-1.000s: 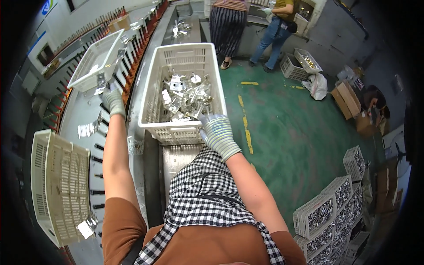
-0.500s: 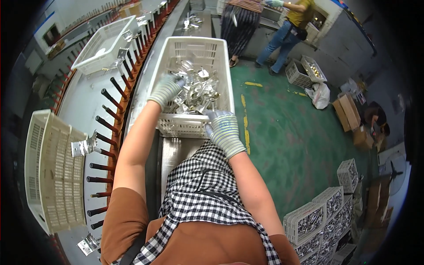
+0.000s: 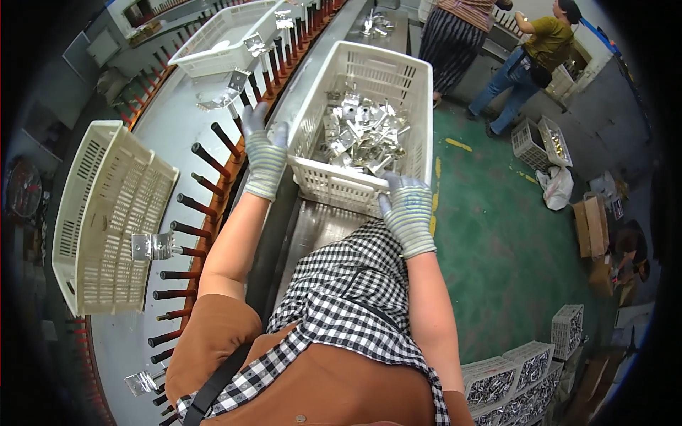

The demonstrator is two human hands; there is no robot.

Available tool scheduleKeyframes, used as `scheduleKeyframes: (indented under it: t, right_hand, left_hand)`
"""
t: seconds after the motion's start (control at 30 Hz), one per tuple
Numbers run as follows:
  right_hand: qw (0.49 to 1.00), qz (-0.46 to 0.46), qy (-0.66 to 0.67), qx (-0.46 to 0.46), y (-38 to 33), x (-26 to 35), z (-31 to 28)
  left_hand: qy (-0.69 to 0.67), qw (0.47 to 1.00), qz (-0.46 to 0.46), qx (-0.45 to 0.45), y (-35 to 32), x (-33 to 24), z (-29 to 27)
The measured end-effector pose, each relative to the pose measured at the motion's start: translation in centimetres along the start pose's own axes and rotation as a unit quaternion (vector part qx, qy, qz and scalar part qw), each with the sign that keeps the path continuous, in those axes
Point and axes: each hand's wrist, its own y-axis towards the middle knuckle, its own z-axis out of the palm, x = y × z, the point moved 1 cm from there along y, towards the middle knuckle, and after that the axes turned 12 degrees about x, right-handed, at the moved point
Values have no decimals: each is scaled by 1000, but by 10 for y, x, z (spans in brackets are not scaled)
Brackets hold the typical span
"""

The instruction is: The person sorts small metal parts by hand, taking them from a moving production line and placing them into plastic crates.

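A white plastic basket (image 3: 341, 183) holds a heap of shiny metal brackets (image 3: 364, 135). My right hand (image 3: 410, 213), in a grey-and-white striped glove, grips the basket's near rim at its right corner, fingers over the edge. Gloved alike, my left hand (image 3: 266, 160) is raised off the basket's left side beside a row of upright pegs. Its thumb and fingers are apart, with nothing seen between them. Just past its fingertips, a silver bracket (image 3: 220, 98) sits at the black-tipped pegs (image 3: 226, 140); whether a fingertip touches it I cannot tell.
The curved peg line runs along my left, with another bracket (image 3: 153, 246) on a near peg. Cream baskets (image 3: 106, 220) stand beyond it. Two people (image 3: 526, 64) stand at the back right. Stacked crates of metal parts (image 3: 508, 383) fill the lower right, on green floor (image 3: 497, 248).
My left hand has come out of the basket, moving left to the pegs. A bracket now shows by its fingertips. The view has turned left; my right hand stays on the rim.
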Motion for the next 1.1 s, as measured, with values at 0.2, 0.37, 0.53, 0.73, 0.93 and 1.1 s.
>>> scheduleKeyframes:
  t: [0.2,0.37,0.53,0.73,0.93,1.1]
  right_hand:
    - [1000,8,-15,5,1,0,6]
    - [998,23,-25,45,1,-1,7]
    - [999,17,-31,34,1,0,8]
    - [999,17,-28,31,3,-2,9]
    - [999,16,-34,35,1,-4,8]
    - [998,30,-38,44,2,0,6]
  left_hand:
    - [117,984,-101,-85,-3,23,-28]
    - [227,960,-114,-119,-20,49,-59]
    - [163,971,-147,-95,-28,34,-81]
    - [128,968,-199,-81,-96,-17,-66]
    - [-34,987,-155,-14,-72,-33,-53]
    - [-46,987,-141,-54,-24,16,-64]
